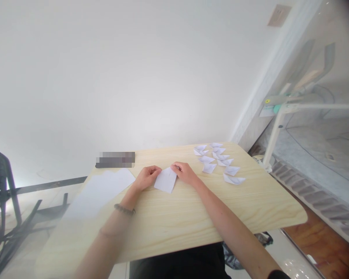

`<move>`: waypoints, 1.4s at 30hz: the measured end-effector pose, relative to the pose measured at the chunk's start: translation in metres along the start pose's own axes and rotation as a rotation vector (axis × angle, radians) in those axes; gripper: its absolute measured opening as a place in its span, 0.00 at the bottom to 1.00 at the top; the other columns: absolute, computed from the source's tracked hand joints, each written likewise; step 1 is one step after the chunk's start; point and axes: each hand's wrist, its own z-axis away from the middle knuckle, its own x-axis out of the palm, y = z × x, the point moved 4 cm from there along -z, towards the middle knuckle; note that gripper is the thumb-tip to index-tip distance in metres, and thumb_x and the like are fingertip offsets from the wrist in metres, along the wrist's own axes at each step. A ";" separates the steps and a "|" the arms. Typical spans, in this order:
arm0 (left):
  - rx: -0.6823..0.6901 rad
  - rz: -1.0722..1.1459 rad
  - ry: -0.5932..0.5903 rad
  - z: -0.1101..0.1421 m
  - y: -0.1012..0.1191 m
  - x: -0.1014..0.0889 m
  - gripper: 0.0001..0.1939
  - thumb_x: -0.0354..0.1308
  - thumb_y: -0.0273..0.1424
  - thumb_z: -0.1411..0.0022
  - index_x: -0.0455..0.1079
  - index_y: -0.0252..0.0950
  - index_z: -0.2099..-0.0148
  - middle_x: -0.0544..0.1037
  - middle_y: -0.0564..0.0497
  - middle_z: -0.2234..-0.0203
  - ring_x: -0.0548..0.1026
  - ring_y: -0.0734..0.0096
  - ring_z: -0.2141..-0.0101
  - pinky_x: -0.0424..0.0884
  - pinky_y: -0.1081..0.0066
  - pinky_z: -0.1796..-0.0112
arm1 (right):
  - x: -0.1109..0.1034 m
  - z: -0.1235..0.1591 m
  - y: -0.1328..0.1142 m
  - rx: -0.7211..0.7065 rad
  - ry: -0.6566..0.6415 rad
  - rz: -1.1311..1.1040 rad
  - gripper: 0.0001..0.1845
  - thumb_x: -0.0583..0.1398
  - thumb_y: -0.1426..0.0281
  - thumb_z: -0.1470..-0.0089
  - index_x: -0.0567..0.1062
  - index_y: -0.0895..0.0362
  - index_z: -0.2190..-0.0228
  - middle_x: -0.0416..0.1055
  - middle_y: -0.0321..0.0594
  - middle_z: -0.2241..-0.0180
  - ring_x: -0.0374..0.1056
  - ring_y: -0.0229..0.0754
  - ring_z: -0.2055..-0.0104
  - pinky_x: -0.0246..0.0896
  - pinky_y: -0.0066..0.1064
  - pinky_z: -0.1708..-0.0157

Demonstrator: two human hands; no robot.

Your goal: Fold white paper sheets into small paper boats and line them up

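A small white sheet of paper (pixel 166 180) lies tilted on the light wooden table (pixel 192 217), held between both hands. My left hand (pixel 147 177) pinches its upper left corner with curled fingers. My right hand (pixel 184 171) grips the upper right corner, fingers closed on the edge. A dark bead bracelet (pixel 124 209) circles my left wrist.
Several folded white paper shapes (pixel 218 161) lie scattered at the table's far right. A stack of white sheets (pixel 100 190) rests at the left. A dark flat object (pixel 115 159) sits at the far edge. A black chair (pixel 0 201) stands left; a white stand (pixel 275 133) right.
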 end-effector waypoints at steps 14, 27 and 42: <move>-0.026 -0.031 0.016 0.000 0.001 0.005 0.21 0.50 0.45 0.49 0.70 0.31 0.67 0.74 0.51 0.78 0.66 0.75 0.80 0.57 0.77 0.81 | 0.004 -0.002 -0.003 -0.036 -0.052 -0.016 0.17 0.47 0.64 0.48 0.63 0.60 0.82 0.57 0.32 0.82 0.50 0.31 0.78 0.44 0.24 0.77; -0.068 0.154 -0.062 0.004 0.003 0.006 0.21 0.53 0.43 0.51 0.69 0.32 0.60 0.75 0.47 0.70 0.71 0.69 0.71 0.64 0.75 0.74 | 0.003 -0.003 0.000 0.001 -0.015 -0.022 0.16 0.47 0.63 0.48 0.66 0.59 0.79 0.59 0.33 0.81 0.52 0.31 0.77 0.45 0.24 0.77; -0.006 0.019 -0.050 0.003 0.003 0.001 0.19 0.48 0.42 0.46 0.69 0.31 0.67 0.70 0.52 0.79 0.64 0.75 0.78 0.58 0.77 0.79 | 0.002 -0.005 0.002 -0.013 -0.022 -0.037 0.16 0.47 0.63 0.48 0.66 0.60 0.78 0.59 0.33 0.81 0.52 0.32 0.78 0.45 0.24 0.77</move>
